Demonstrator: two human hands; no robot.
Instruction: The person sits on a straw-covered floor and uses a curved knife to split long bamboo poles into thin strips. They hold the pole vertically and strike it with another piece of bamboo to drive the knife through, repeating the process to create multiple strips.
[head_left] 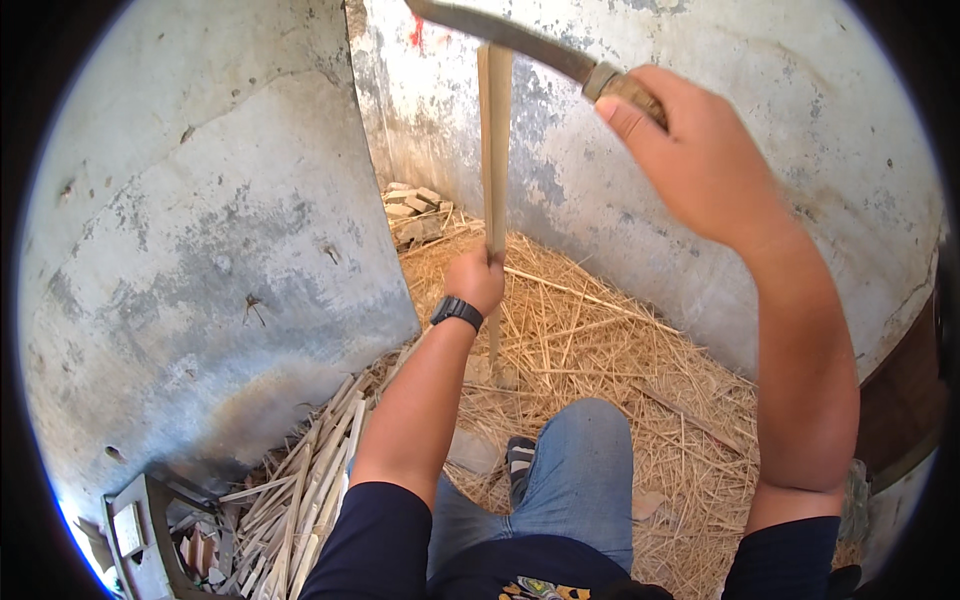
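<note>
My left hand (477,277), with a black watch on its wrist, is closed round a long upright wooden strip (494,150). The strip's lower end reaches down toward the straw-covered floor; its top stands well above my hand. Raised at the upper right, my right hand (690,150) grips the wrapped handle of a machete (510,36). The dark blade points up and left, passing across the view at the strip's top end. Whether the blade touches the strip, I cannot tell.
Straw and thin splinters (590,345) cover the floor. Several split wooden strips (300,500) lie piled at the lower left, beside a broken frame (155,530) holding rubble. Bricks (412,203) are heaped in the far corner. Peeling plaster walls (220,200) rise left and right.
</note>
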